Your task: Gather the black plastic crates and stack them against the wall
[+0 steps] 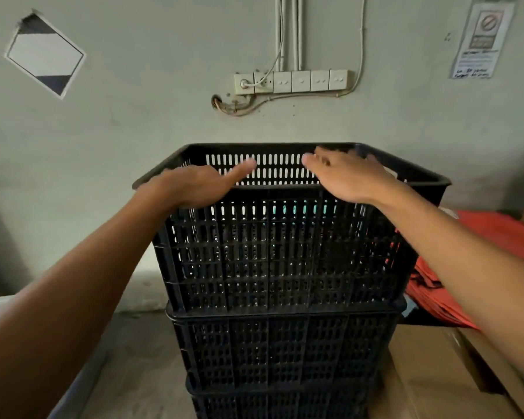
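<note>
Against wall (133, 122), 3 stacked crates (282, 258) (hands (194, 184) open).

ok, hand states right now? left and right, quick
Left hand: open, flat on the top crate near rim, gripping nothing.
Right hand: open, fingers spread over the rim, gripping nothing.

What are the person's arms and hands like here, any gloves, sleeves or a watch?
Both are bare. The left hand and right hand wear no gloves, and no rings show. Both forearms are uncovered as far as the picture's edge: no sleeve, watch, or wristband is visible.
</note>
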{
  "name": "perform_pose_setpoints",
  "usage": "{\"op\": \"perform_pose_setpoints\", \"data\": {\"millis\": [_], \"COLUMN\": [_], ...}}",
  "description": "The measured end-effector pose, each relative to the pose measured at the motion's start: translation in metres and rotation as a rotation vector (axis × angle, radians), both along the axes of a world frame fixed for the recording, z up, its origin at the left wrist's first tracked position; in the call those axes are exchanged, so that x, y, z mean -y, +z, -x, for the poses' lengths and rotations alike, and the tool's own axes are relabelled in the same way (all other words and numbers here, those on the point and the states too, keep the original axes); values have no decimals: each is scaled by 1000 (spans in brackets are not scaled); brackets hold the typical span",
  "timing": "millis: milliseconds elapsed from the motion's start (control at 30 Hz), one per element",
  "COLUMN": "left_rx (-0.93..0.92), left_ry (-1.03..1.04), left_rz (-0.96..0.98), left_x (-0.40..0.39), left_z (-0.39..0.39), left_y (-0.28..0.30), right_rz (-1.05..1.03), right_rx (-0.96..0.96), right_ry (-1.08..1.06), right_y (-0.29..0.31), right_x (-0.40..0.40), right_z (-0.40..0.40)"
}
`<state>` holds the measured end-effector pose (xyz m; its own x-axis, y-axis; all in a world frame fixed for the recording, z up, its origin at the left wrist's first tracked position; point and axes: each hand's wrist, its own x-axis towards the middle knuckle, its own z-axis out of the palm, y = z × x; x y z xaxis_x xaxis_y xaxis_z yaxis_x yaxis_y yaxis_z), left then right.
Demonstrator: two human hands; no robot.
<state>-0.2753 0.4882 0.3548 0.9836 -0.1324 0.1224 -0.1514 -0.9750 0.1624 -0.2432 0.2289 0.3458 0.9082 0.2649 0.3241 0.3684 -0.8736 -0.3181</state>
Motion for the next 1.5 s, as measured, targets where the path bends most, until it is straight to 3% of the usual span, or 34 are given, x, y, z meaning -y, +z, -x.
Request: {"op": "perform_pose_setpoints", "data": {"millis": [200, 300, 400, 567, 733, 800, 867, 900, 967, 1167, 1367, 1433, 1500], "left_rx": [-135, -234, -219, 68, 250, 166, -139, -266, -329, -132, -17, 101, 300], "left_ry": [-159, -209, -192, 28, 98, 157, 215, 214, 213, 204, 81, 49, 12], "left_rz": [158, 81, 31, -148, -211, -226, -316, -375, -332, -307, -135, -73, 27], "left_x": [-10, -12, -13, -22, -39, -52, -60, -60, -57, -67, -49, -35, -24], "left_z": [-18, -35, -61, -117, -165, -177, -184, -185, -186, -182, -150, -124, -87], "left_y": [0, 7, 22, 35, 42, 26, 7, 2, 0, 4, 46, 58, 61], "right_rz": [-145, -135, -11, 229, 306, 442, 620, 642, 630, 580, 347, 230, 126], "right_rx": [-251, -358, -266, -59, 97, -17, -247, -321, -343, -198, 3, 34, 192], "right_ry": [67, 55, 25, -85, -175, -228, -263, -270, -281, -230, 89, 185, 280], "right_y": [7, 17, 30, 44, 54, 33, 11, 6, 5, 6, 47, 48, 38], "right_x": [7, 18, 31, 55, 79, 98, 110, 112, 111, 112, 72, 57, 48], "right_z": [-16, -26, -56, -117, -161, -176, -185, -189, -195, -190, -133, -96, -56]}}
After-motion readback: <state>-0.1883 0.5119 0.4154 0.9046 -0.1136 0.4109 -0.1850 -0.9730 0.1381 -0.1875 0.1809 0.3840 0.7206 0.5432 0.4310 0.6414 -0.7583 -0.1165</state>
